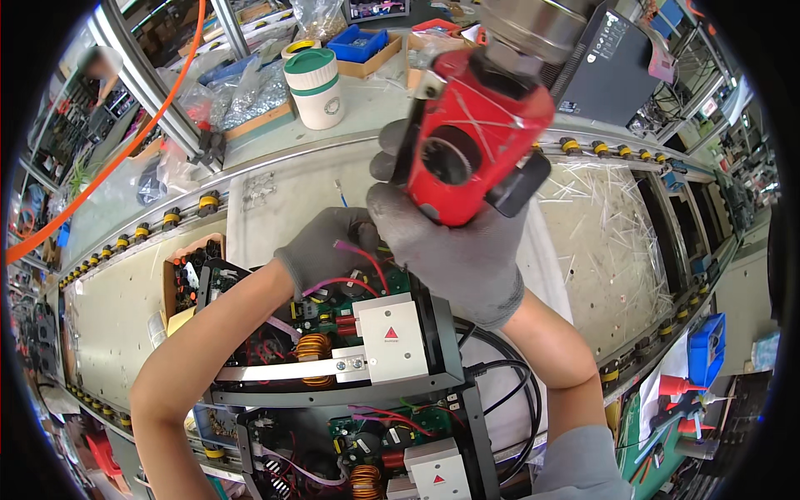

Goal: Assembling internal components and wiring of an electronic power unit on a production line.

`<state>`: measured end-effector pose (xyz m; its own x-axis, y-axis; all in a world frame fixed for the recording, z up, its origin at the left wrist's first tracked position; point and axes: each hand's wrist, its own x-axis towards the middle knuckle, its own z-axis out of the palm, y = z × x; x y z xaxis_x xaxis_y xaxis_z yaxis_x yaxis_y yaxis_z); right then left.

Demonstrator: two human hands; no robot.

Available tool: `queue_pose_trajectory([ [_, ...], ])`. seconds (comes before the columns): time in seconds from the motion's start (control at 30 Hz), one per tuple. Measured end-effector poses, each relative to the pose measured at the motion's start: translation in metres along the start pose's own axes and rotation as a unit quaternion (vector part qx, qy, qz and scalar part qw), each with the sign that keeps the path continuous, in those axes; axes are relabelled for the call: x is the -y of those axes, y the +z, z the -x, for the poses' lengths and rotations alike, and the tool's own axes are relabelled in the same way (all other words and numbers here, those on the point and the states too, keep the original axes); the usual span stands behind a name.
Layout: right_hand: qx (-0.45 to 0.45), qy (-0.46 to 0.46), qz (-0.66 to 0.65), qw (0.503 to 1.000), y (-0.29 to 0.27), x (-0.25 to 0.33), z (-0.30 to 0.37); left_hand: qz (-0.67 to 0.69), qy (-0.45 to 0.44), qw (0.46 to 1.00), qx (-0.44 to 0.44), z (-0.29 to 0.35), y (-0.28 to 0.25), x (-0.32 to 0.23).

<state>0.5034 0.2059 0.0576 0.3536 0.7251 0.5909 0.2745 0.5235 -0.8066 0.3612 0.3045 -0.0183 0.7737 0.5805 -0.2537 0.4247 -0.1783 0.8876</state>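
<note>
Up close to the camera, my gloved right hand (pixel 450 250) is wrapped round a red hand-held tool (pixel 479 137) with a dark round opening, a black lever-like part and a broad metal cylinder at its far end. Lower and to the left, my gloved left hand (pixel 325 246) curls its fingers at the far edge of an open electronics unit (pixel 333 387). What those fingertips pinch is hidden. Pink-red wires (pixel 367 258) rise beside that hand. The unit has a green circuit board, a copper coil (pixel 314 354) and a white metal cover (pixel 390 337).
A second similar unit (pixel 367 450) stands nearer me, with black cables (pixel 525 392) beside it. Left is a box of small parts (pixel 179 287). Beyond the roller rail stand a white cup with a green lid (pixel 313 92) and a blue bin (pixel 357 43). White strips (pixel 617 208) lie right.
</note>
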Motion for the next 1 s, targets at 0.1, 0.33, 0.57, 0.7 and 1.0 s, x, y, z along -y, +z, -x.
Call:
queue_pose_trajectory([
  [0.1,0.032,0.015,0.004,0.999,0.001,-0.001,-0.003,0.016,-0.029,0.999,0.008,-0.004,0.002,0.008],
  [0.33,0.032,0.016,-0.015,0.999,0.004,-0.004,-0.005,0.078,0.074,0.994,-0.014,-0.016,0.005,0.03],
  [0.57,0.027,-0.079,0.088,0.993,0.006,-0.005,0.0,-0.058,0.144,0.987,0.041,-0.01,0.005,0.001],
  [0.7,0.062,0.03,0.035,0.997,0.008,-0.004,0.001,-0.139,0.211,0.966,0.049,-0.018,0.008,0.0],
  [1.0,0.043,0.037,-0.031,0.998,0.002,0.001,-0.002,-0.165,0.046,0.981,0.094,-0.009,0.001,-0.024],
])
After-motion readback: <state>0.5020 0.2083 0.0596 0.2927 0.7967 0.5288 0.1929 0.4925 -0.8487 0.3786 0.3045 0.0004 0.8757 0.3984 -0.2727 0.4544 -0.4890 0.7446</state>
